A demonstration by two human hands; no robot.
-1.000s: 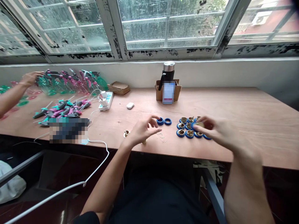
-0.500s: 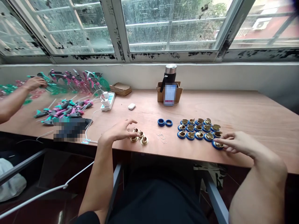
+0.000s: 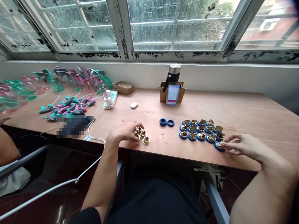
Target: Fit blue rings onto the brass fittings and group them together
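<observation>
My left hand (image 3: 126,131) curls its thumb and fingers around a small cluster of round gold metal pieces (image 3: 139,132); one more gold piece (image 3: 146,139) lies just outside the fingertips. Over on the right, my right hand (image 3: 244,147) pinches the edge of a gold piece set in a blue ring (image 3: 219,146), which rests on the table near the front edge. Beside it stand several similar blue-ringed gold pieces (image 3: 201,129) in rough rows, with raised gold flaps. Between the hands lie loose blue rings (image 3: 163,122) and thin pale strands (image 3: 163,137).
A flask (image 3: 174,74) stands in a cardboard box (image 3: 181,93) behind a blurred phone-like panel. At left are spray heads (image 3: 70,107), spray bottles (image 3: 81,81), a power strip (image 3: 111,100) and a white cable (image 3: 92,124). Another person's arm (image 3: 8,146) shows at far left.
My left hand has lowered and closed around the gold pieces. My right hand stays at the same blue-ringed piece. The other person's arm has drawn back from the bottles. The view has shifted slightly.
</observation>
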